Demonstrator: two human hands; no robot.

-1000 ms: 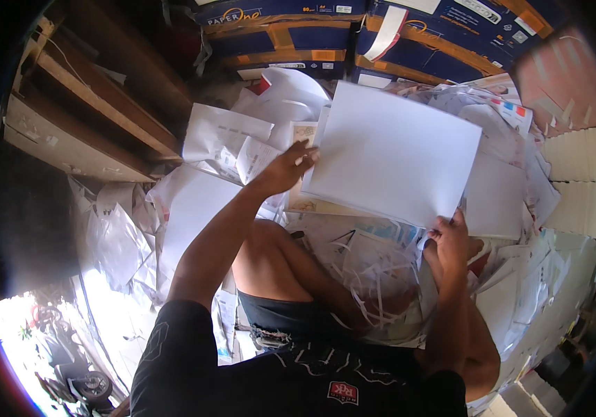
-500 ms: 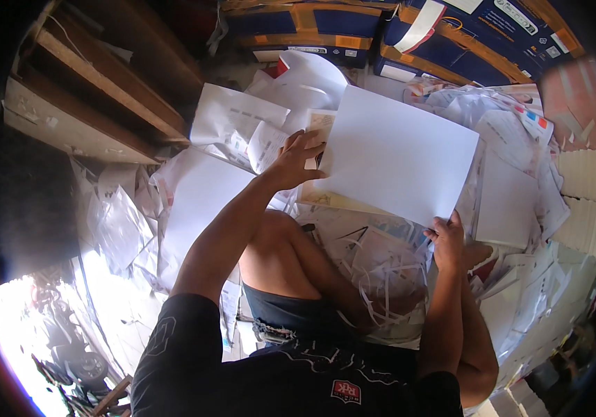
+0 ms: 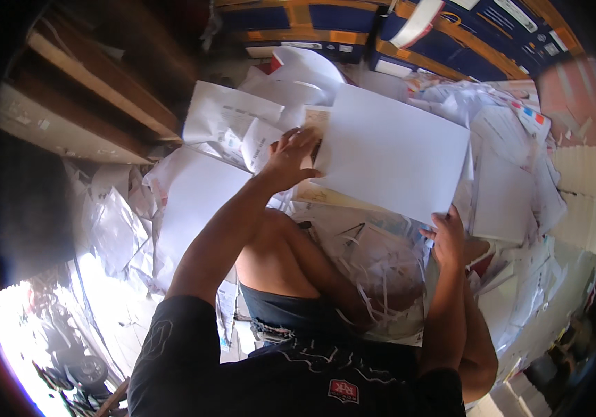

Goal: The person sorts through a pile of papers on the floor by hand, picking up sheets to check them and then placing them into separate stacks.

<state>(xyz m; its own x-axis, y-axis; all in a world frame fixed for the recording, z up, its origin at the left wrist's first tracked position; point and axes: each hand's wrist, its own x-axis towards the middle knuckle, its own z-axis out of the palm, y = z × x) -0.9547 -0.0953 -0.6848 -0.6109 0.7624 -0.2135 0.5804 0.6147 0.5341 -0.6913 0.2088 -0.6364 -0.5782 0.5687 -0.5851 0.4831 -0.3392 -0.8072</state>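
Observation:
A large blank white sheet of paper point(image 3: 395, 149) lies tilted over other papers in front of me. At its left edge is my left hand point(image 3: 290, 160), fingers spread, the thumb against the sheet's lower left side. Beneath that hand and the sheet, a yellowish printed paper point(image 3: 343, 199) peeks out. My right hand point(image 3: 447, 240) pinches the sheet's lower right corner, thumb on top and the other fingers partly hidden.
Loose printed papers point(image 3: 228, 111) and a white sheet point(image 3: 204, 198) lie to the left. Thin paper strips point(image 3: 381, 292) tangle by my leg. Blue taped boxes point(image 3: 444, 42) stand behind, wooden shelving point(image 3: 103, 83) at the far left, and paper stacks point(image 3: 586, 174) at the right.
The whole view has shifted slightly. The sheet and both hands keep nearly the same places, with the right fingers spread slightly differently at the corner.

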